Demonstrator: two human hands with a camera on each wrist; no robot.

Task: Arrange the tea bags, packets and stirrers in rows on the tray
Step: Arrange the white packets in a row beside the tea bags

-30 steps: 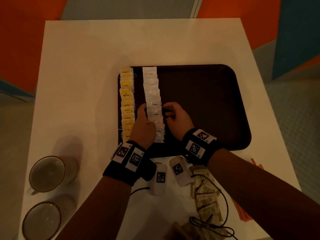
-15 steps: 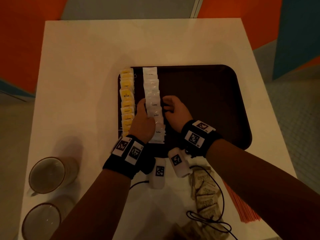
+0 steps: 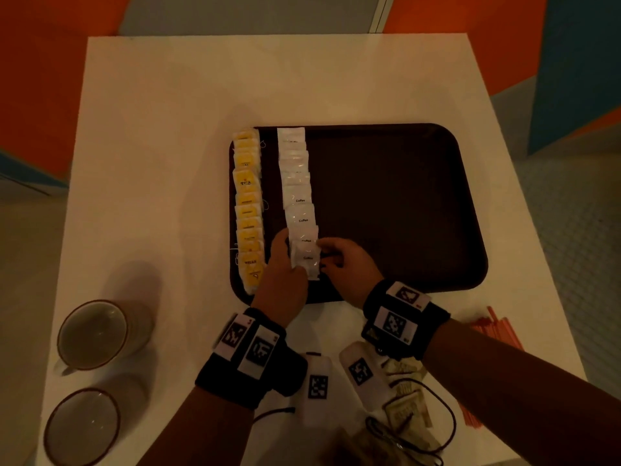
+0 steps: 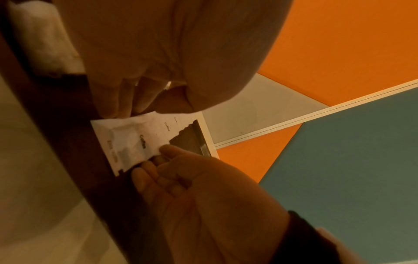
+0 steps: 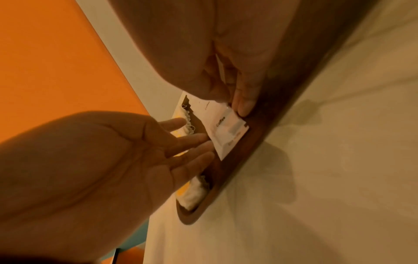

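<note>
A dark brown tray holds a row of yellow tea bags along its left edge and a row of white coffee packets beside it. Both hands flank the nearest coffee packet at the near end of that row. My left hand lies with straight fingers against the packet's left edge. Fingertips of my right hand press on its right edge. The packet lies flat on the tray.
Orange stirrers lie on the white table at the right, partly under my right arm. Brown paper packets sit near the front edge between my arms. Two cups stand at the front left. The tray's right part is bare.
Both hands have slid along the coffee packet row from its middle toward its near end, staying on either side of it.
</note>
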